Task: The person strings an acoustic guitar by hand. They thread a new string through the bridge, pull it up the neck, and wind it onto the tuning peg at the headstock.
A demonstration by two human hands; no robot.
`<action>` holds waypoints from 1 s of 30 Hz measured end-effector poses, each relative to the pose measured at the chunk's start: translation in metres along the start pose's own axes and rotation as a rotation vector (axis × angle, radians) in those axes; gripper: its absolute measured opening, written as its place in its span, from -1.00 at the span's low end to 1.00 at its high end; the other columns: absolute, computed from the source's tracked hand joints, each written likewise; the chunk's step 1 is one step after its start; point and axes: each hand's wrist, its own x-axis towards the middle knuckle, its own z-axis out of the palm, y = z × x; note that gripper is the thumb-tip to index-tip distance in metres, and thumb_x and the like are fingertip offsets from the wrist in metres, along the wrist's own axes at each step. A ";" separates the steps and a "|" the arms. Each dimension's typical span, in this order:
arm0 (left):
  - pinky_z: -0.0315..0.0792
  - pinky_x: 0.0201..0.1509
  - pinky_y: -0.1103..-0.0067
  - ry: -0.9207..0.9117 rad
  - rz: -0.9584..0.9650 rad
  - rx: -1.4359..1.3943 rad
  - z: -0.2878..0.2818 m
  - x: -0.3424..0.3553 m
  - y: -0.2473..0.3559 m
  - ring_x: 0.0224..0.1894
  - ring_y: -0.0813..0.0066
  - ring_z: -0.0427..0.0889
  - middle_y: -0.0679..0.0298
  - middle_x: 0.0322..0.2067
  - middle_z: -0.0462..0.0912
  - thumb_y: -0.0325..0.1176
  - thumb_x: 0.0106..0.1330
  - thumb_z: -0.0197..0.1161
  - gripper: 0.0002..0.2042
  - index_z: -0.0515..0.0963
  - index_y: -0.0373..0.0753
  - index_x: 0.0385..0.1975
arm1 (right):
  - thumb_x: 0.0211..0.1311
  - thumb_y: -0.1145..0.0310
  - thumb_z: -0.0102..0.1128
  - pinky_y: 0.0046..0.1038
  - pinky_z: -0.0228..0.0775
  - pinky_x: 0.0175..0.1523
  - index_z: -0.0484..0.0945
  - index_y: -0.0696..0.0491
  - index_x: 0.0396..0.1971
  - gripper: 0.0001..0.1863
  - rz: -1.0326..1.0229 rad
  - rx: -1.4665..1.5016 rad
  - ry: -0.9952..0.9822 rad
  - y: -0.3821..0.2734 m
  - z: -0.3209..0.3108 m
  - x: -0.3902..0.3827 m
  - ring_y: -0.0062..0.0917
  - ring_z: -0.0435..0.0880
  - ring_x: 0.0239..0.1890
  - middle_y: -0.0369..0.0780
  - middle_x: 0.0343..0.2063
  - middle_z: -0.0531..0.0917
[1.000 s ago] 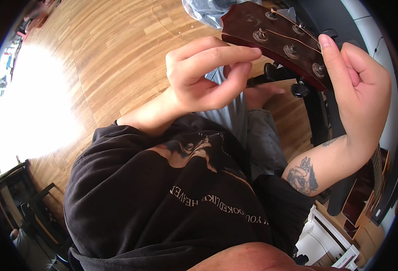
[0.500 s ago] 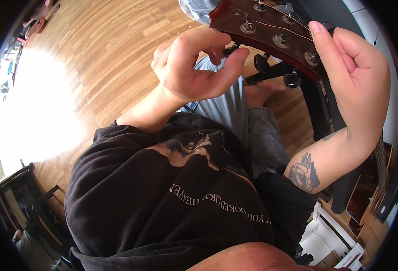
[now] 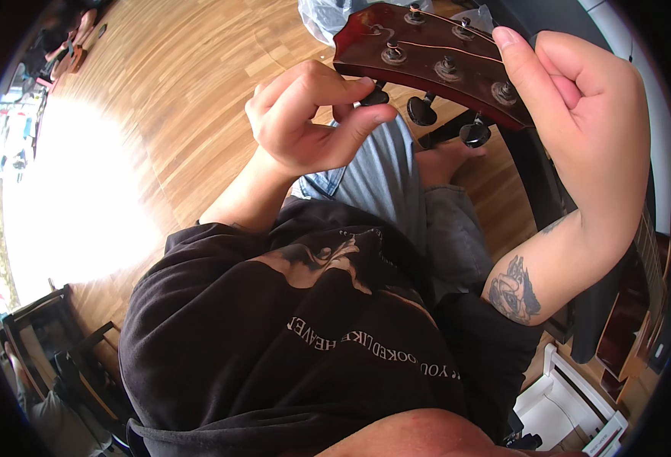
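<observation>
A dark red-brown guitar headstock (image 3: pixel 457 46) with chrome pegs and black tuner buttons lies across the upper middle. My left hand (image 3: pixel 305 114) grips the leftmost tuner button (image 3: pixel 375 97) below the headstock, finger and thumb closed around it. Two copper-coloured strings (image 3: pixel 446 49) run over the headstock to my right hand (image 3: pixel 579 114), which is closed on them at the headstock's right, thumb raised along them and fingers curled.
My jeans-clad legs (image 3: pixel 373 160) are over the wooden floor (image 3: pixel 183 76). Guitars (image 3: pixel 625 320) stand at right beside a white stand (image 3: pixel 560 396). A plastic bag (image 3: pixel 316 19) lies beyond the headstock. Black chairs (image 3: pixel 38 335) are lower left. Another person (image 3: pixel 68 38) is at upper left.
The headstock and my right hand have shifted left. My left hand has moved down and left from above the headstock's edge onto the tuner button, its fingers curling around it.
</observation>
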 end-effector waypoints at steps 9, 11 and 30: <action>0.26 -0.64 0.66 -0.048 0.128 -0.087 -0.008 0.010 0.008 -0.70 0.54 0.37 0.30 -0.63 0.45 -0.70 0.06 0.41 -0.76 0.50 -0.24 -0.67 | 0.42 0.37 0.32 -0.49 -0.20 -0.50 0.21 0.11 -0.68 -0.47 -0.058 0.026 0.132 0.007 0.008 -0.005 -0.73 -0.05 -0.59 -0.42 -0.69 0.04; 0.47 -0.39 0.55 -0.046 0.211 0.018 -0.012 0.013 0.003 -0.39 0.40 0.57 0.22 -0.33 0.53 -0.46 -0.05 0.65 -0.81 0.70 -0.20 -0.54 | 0.42 0.38 0.32 -0.49 -0.20 -0.50 0.21 0.11 -0.68 -0.48 -0.052 0.078 0.170 0.014 0.014 -0.008 -0.73 -0.04 -0.59 -0.42 -0.68 0.04; 0.62 0.10 0.14 -0.088 0.332 -0.155 -0.006 0.011 -0.021 -0.05 0.01 0.73 0.16 -0.26 0.72 -0.71 -0.03 0.52 -0.69 0.51 -0.26 -0.41 | 0.42 0.38 0.34 -0.51 -0.23 -0.49 0.22 0.08 -0.69 -0.48 -0.019 -0.088 0.066 0.005 0.000 -0.003 -0.74 -0.06 -0.57 -0.44 -0.66 0.03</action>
